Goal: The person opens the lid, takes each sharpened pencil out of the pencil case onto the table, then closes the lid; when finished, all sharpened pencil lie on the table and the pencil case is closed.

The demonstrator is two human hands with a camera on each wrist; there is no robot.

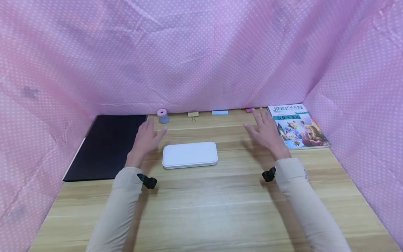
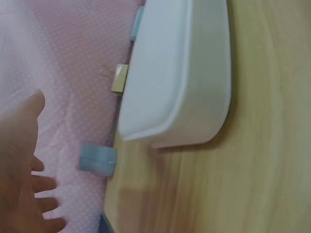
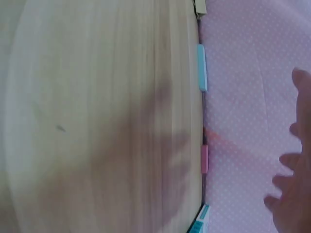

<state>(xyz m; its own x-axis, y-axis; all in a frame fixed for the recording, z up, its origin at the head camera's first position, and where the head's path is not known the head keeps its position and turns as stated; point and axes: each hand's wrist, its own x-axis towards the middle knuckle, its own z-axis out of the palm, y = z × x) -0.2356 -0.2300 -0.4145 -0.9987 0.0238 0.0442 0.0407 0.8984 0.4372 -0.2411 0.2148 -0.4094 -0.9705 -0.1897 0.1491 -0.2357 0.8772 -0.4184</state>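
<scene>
A flat white case [image 1: 190, 154] with rounded corners lies on the wooden table, between the two hands. To its left the left hand [image 1: 146, 140] hovers near the black folder [image 1: 108, 147], fingers spread and holding nothing. On the other side the right hand [image 1: 266, 132] is held over the table beside a magazine [image 1: 296, 126], its fingers apart and nothing in them. The left wrist view shows the case [image 2: 184, 73] close up, with the left hand [image 2: 22, 165] at the edge. Only part of the right hand [image 3: 294, 165] shows in the right wrist view.
Along the back edge stand a pink and grey roll-shaped object [image 1: 163, 116], a yellow binder clip [image 1: 193, 114], a light blue block [image 1: 219, 112] and a small pink block [image 1: 249, 110]. Pink dotted cloth [image 1: 201, 56] walls the table at the back and sides.
</scene>
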